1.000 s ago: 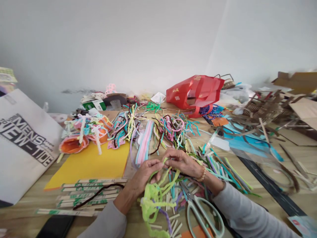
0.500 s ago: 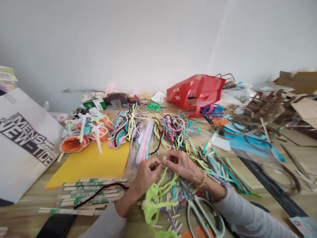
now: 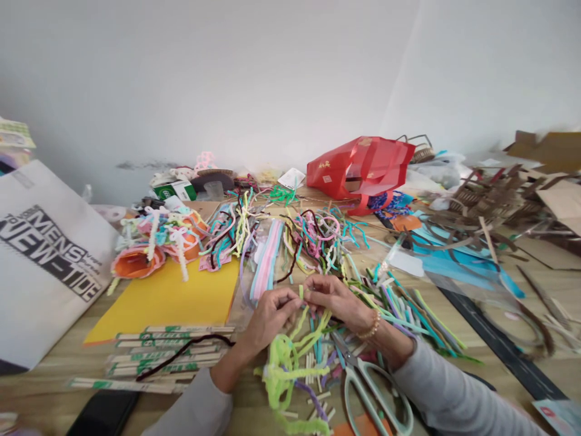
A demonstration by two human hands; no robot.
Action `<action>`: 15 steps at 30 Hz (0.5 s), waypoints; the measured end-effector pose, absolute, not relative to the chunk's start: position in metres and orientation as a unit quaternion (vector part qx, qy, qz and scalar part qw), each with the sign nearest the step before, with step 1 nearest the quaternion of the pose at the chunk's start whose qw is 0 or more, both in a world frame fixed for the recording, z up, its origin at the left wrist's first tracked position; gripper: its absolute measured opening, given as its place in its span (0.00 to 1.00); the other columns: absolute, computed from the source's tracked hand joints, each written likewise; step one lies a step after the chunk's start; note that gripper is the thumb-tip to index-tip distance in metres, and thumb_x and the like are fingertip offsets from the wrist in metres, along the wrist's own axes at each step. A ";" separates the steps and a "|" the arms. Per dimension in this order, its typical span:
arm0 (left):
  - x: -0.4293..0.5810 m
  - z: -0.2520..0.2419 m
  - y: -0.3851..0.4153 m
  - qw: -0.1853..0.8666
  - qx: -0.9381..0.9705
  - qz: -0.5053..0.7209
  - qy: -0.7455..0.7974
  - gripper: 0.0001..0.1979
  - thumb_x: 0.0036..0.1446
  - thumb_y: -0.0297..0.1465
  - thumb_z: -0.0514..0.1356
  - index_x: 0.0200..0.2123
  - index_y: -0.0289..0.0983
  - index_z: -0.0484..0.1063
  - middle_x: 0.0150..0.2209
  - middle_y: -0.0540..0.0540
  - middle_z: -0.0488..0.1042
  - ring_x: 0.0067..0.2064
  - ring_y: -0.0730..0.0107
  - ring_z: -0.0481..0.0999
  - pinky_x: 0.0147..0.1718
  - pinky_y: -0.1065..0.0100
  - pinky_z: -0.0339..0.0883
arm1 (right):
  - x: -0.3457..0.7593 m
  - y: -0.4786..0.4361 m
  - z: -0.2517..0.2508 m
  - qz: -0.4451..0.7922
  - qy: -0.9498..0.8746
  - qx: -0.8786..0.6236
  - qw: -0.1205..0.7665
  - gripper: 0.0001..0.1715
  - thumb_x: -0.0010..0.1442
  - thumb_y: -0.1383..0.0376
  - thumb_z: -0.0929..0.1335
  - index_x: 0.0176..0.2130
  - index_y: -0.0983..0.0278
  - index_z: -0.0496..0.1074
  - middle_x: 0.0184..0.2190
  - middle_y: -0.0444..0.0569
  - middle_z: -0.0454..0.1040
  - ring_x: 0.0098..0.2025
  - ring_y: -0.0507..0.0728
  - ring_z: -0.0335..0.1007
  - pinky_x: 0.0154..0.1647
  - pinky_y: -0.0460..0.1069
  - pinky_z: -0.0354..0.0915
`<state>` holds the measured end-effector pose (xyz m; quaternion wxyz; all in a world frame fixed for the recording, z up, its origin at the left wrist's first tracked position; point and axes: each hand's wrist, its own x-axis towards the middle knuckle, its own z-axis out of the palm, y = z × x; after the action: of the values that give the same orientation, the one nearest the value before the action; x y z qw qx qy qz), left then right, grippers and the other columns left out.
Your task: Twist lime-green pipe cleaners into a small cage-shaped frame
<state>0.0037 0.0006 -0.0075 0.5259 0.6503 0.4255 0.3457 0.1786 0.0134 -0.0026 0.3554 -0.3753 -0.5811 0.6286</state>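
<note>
My left hand [image 3: 272,318] and my right hand [image 3: 333,300] meet above the table, fingertips pinching a thin lime-green pipe cleaner [image 3: 300,293] between them. Below the hands trails a twisted lime-green chenille bundle [image 3: 278,375], which seems joined to that strand, though my fingers hide the join. Loose cut pipe-cleaner pieces [image 3: 318,345] lie under my right wrist. Beside them rest pale green-handled scissors [image 3: 367,387], nearest my right hand and untouched. A beaded bracelet [image 3: 370,327] circles my right wrist.
A yellow card sheet [image 3: 163,303] and paper-wrapped chopsticks [image 3: 158,357] lie to the left. Pipe-cleaner heaps [image 3: 313,236], pipe-cleaner flowers [image 3: 154,242], a red bag [image 3: 358,166], a white tote [image 3: 49,248], and cardboard strips [image 3: 490,200] crowd the table.
My hands have drawn slightly apart, and a short green strand end now stands up between them. The camera has shifted slightly, and the table items have not visibly moved.
</note>
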 end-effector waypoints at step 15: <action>0.003 -0.010 0.002 0.652 0.562 0.348 0.371 0.15 0.54 0.40 0.60 0.25 0.33 0.70 0.14 0.54 0.64 0.16 0.80 0.59 0.18 0.76 0.54 | 0.187 0.015 0.004 0.666 -0.581 -0.322 0.339 0.20 0.50 0.53 0.72 0.34 0.66 0.67 0.23 0.39 0.68 0.20 0.46 0.64 0.22 0.42 0.62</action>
<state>0.0033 0.0016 -0.0100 0.6523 0.5621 0.3708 0.3480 0.1871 0.0152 0.0045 0.3386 -0.3218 -0.5811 0.6665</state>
